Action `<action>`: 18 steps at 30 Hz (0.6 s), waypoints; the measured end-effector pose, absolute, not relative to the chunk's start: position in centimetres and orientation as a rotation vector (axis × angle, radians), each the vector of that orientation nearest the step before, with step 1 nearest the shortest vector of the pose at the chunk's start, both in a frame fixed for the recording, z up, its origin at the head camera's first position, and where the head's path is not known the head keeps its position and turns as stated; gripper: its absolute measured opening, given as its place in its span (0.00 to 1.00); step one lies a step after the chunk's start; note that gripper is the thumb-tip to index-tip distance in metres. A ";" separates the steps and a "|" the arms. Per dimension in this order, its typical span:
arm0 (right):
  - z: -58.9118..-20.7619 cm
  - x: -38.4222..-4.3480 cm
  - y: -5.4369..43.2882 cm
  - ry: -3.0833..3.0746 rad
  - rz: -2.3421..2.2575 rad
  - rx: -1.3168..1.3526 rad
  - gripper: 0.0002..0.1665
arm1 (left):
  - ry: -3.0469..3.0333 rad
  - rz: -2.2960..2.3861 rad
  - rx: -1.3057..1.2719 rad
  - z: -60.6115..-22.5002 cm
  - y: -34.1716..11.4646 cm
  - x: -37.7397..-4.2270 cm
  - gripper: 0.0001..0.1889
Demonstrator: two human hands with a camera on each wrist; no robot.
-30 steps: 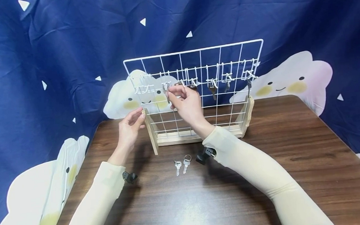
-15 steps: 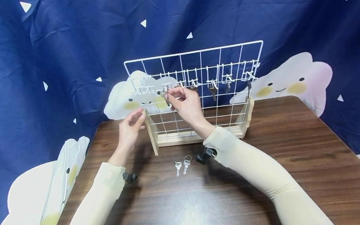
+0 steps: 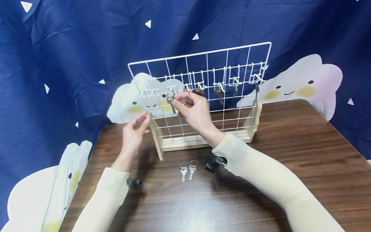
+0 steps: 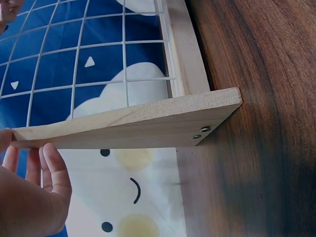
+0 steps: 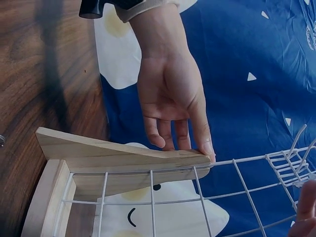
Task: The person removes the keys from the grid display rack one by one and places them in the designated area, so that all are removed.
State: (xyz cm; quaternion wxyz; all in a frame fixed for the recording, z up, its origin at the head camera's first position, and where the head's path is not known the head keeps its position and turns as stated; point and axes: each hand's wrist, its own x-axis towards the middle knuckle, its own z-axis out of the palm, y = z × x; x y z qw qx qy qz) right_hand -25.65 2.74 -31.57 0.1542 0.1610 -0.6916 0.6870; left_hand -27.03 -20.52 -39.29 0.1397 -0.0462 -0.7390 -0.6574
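Key [image 3: 173, 109] being pinched by right hand [image 3: 196, 111], mid-frame, wooden upright [image 3: 156, 137] being gripped by left hand [image 3: 133, 133], left of centre

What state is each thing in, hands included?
Left hand: gripping the wooden side panel
Wooden side panel: upright
Right hand: fingers at one key, grip unclear
That key: tip pointing down
Wire grid rack: standing on the table
Keys farther right: hanging
Two silver keys: lying on the table

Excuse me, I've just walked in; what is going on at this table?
A person's right hand has its fingertips at a key just below a hook on a wire rack; the left hand holds the rack's wooden side. More keys hang along the rack, and two lie on the table.
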 end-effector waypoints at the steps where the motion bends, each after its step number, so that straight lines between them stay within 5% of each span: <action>1: -31.6 -25.5 2.8 -1.975 1.976 0.465 0.10 | -2.135 -1.900 -0.135 -39.3 -20.5 -27.0 0.23; 18: -31.4 -24.2 3.4 -1.907 1.974 0.547 0.10 | -2.136 -1.925 -0.130 -39.5 -20.8 -27.4 0.23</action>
